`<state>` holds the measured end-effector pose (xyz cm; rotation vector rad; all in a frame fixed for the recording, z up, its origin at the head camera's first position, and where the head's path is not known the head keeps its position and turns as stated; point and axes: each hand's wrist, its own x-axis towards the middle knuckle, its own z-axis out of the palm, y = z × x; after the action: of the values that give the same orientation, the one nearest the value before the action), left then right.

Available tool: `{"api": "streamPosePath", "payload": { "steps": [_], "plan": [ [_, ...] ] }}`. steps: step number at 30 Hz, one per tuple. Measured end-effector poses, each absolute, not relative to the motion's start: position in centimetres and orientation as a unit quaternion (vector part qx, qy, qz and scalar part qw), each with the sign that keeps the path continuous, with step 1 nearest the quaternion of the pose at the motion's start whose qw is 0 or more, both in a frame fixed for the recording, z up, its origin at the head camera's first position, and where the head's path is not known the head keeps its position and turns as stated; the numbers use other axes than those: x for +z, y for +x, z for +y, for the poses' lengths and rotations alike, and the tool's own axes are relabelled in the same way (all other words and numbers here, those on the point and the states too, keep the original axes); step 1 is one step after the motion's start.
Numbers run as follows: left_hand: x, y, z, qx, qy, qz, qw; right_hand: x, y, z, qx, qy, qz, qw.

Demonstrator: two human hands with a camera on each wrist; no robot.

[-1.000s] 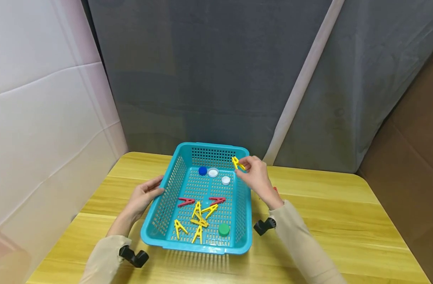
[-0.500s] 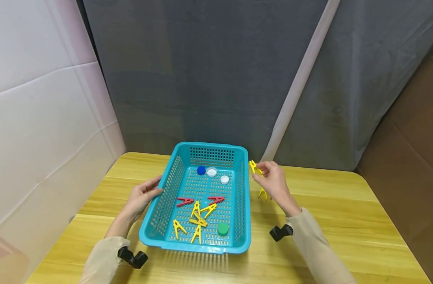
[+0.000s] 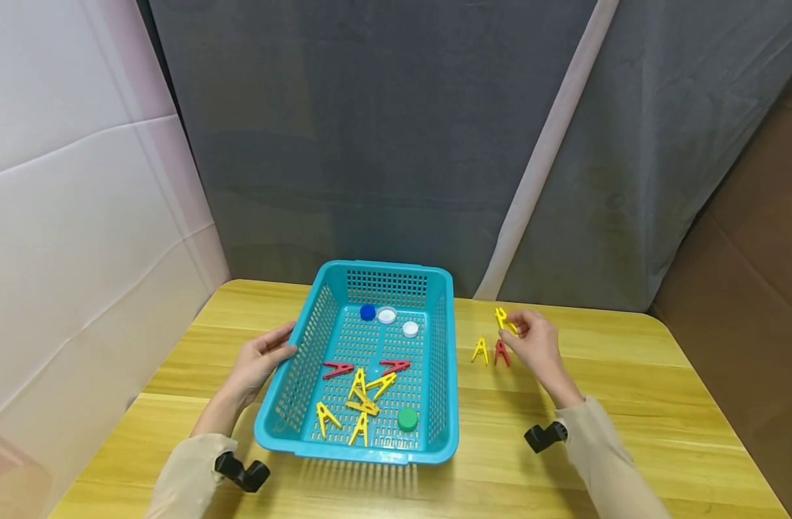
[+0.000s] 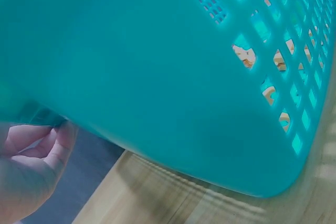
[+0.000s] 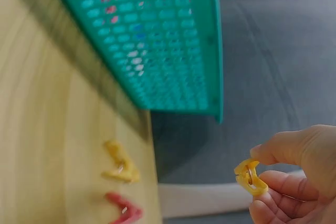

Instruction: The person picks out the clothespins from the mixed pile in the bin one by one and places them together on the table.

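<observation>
A yellow clothespin [image 3: 501,318] is pinched between the thumb and fingers of my right hand [image 3: 540,347], raised over the table right of the basket. Below it on the tabletop lie another yellow clothespin [image 3: 480,350] and a red clothespin [image 3: 502,353]. My left hand [image 3: 256,366] grips the left rim of the turquoise basket [image 3: 454,375]; in the left wrist view its fingertips meet the rim. Inside the basket are several yellow clothespins [image 3: 363,405], two red clothespins [image 3: 396,366], a green cap [image 3: 408,419], a blue cap [image 3: 367,312] and two white caps [image 3: 410,329].
The wooden table [image 3: 603,404] carries the basket left of its middle. A grey curtain [image 3: 396,144] hangs behind the table's far edge. White sheeting [image 3: 91,238] stands on the left, a brown panel [image 3: 752,281] on the right.
My right hand has carried the yellow clothespin from above the basket rightward, out over the table. Both clothespins on the table now show fully. My left hand keeps its place on the basket.
</observation>
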<state>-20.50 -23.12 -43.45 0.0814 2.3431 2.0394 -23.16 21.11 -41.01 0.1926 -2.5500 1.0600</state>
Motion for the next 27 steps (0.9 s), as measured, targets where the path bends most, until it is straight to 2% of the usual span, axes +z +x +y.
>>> {"api": "streamPosePath", "payload": {
  "steps": [6,14,21,27],
  "plan": [
    [-43.4,-20.5,-23.2,0.654,0.024,0.756,0.017,-42.7,-23.1,22.7,0.367,0.044,-0.909,0.19],
    [-43.3,-20.4,-23.2,0.652,0.019,0.758,0.019,-44.3,-22.9,23.9,0.364,0.009,-0.916,0.166],
    [-43.3,-20.5,-23.1,0.652,0.022,0.758,0.018,-46.0,-22.5,24.6,0.378,0.027,-0.905,0.194],
    [-43.3,-20.5,-23.2,0.653,0.019,0.757,0.02,-46.8,-22.7,24.8,0.357,-0.023,-0.923,0.144]
  ]
}}
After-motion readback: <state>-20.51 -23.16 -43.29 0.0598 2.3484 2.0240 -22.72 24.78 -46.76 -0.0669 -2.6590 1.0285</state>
